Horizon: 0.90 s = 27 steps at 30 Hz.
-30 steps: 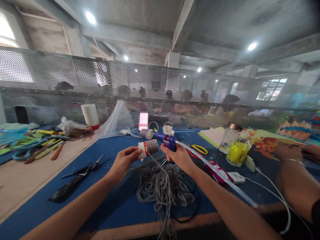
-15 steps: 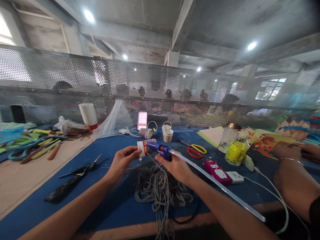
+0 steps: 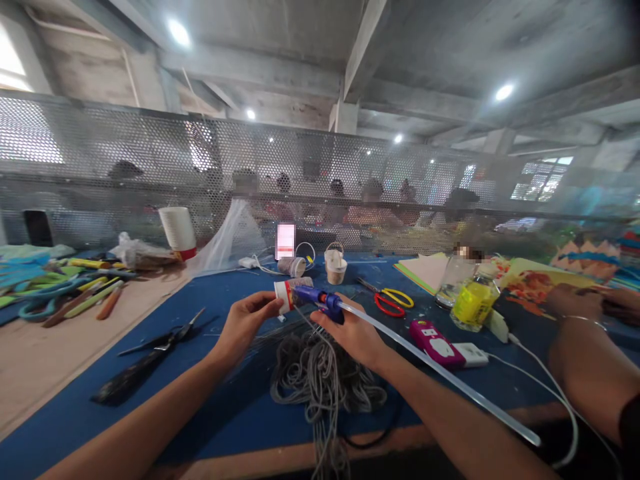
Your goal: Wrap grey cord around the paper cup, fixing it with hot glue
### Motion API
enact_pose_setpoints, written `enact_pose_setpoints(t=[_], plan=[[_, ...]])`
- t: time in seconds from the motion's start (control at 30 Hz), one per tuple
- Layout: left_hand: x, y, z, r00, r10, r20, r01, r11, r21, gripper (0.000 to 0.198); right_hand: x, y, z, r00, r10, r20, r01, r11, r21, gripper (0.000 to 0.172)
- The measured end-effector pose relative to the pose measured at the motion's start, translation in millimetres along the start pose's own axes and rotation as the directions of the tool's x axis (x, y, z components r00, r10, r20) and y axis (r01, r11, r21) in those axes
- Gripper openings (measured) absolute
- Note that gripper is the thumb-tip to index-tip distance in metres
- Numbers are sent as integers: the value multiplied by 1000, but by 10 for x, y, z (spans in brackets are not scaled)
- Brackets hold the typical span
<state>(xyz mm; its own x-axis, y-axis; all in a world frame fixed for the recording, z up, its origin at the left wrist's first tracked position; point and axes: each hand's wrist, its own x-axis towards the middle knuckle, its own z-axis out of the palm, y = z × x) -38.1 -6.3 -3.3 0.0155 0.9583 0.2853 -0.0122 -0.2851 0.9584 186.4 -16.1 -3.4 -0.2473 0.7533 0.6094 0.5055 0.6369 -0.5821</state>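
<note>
My left hand grips a white and red paper cup by its rim end, the cup lying on its side in the air. Grey cord wraps part of its wall. In my right hand is a blue hot glue gun, its nozzle end at the cup's side. A long clear glue stick sticks out of the gun's back, over my right forearm. A strand of cord runs from the cup down to a heap of grey cord below my hands. Whether nozzle and cup touch, I cannot tell.
Black scissors lie left; red and yellow scissors lie right of centre. Behind are a cord-wrapped cup, a small handled cup and stacked cups. A power bank, yellow bottle and another person's arm are right.
My hands, the cup and the glue gun stay almost in place. The rear end of the glue stick has shifted slightly to the right.
</note>
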Motion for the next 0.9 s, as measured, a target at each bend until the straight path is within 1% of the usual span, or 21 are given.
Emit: enact_pose_setpoints(t=[0.53,0.73,0.9], plan=[[10,-38,-21,1000,32,0,-32,999,37,25,-11,25,9,1000,15,24,-14,999,-43,30],[14,-24,-8,1000,7,-30,-7,1000,22,25,-14,12,6,1000,10,22,-8,998,-64,30],[16,-27,-18,1000,12,-23,-11,1000,20,25,-14,28,15,1000,0,11,1,996,-85,30]])
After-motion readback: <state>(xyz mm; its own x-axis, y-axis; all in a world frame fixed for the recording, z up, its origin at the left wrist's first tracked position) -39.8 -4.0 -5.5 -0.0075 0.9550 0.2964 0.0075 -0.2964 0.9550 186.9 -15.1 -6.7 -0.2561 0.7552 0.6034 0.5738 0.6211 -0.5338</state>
